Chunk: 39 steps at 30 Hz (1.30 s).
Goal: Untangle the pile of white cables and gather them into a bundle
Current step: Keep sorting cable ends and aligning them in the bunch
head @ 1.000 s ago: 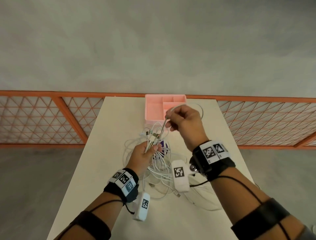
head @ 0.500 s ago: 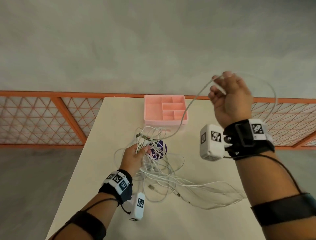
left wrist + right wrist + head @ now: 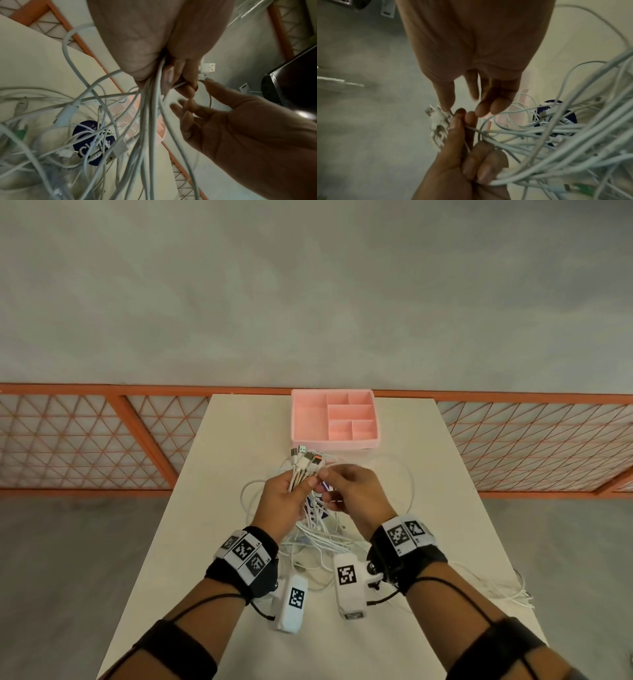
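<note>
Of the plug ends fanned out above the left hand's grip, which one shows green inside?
The USB plug at the far left top of the fan held by the left hand, nearest the pink tray; another shows orange, the rest plain.

1. The white cables (image 3: pixel 318 529) are thin, round cords with USB plugs, many still looped over one another.
2. I hold several of them side by side in my left hand (image 3: pixel 286 501), plug ends (image 3: pixel 306 458) fanned out above my fingers.
3. Their lengths hang down into a loose tangle on the surface (image 3: pixel 219 508).
4. A few strands trail off to my right, near the surface's edge.
</note>
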{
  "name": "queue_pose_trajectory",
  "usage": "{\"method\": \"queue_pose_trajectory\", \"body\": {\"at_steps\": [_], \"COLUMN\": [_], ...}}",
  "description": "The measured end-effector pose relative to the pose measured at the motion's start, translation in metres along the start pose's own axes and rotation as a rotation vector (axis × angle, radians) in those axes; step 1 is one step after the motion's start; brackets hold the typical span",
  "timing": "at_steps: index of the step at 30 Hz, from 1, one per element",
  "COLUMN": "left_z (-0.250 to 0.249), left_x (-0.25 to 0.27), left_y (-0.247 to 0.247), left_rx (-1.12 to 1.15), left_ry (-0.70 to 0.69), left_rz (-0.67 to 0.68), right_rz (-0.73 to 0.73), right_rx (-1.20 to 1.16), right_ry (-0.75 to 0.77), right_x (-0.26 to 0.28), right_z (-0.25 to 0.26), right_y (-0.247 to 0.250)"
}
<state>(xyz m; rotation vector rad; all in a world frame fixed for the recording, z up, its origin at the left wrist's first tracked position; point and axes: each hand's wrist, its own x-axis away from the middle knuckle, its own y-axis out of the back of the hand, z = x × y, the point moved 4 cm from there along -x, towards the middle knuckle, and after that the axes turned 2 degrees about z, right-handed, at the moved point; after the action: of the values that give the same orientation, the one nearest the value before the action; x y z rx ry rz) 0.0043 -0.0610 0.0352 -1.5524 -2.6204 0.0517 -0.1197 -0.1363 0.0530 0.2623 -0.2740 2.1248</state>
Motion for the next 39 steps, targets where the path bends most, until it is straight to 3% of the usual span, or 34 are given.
{"method": "queue_pose_trajectory", "body": {"at_steps": [10,19,28,32,36,39], "left_z": [0.016,0.062,0.060,0.056,0.048,0.045], "left_x": [0.002,0.015,0.009,0.008,0.000,-0.006], "left_y": [0.006,0.030,0.029,0.029,0.026,0.027], "left_rx": [0.042,-0.077,-0.263,-0.288,-0.172,-0.120], "left_ry": [0.063,0.209,0.072,0.041,0.080,0.122], "left_rz": [0.039,-0.025,0.042,0.010,-0.020,-0.017], "right_rz": [-0.090,-0.179,-0.143,-0.200,-0.269,-0.287], "right_rx": [0.030,-0.079,-0.427,-0.578,-0.607,-0.574], "right_ry": [0.168,0.397,0.578,0.680,0.660,0.520], "right_x": [0.006,-0.004,0.009,0.018,0.015,0.003], "right_z": [0.022,0.105,0.162,0.194,0.188,0.160], "right_y": [-0.008,0.024,0.041,0.064,0.088,0.090]}}
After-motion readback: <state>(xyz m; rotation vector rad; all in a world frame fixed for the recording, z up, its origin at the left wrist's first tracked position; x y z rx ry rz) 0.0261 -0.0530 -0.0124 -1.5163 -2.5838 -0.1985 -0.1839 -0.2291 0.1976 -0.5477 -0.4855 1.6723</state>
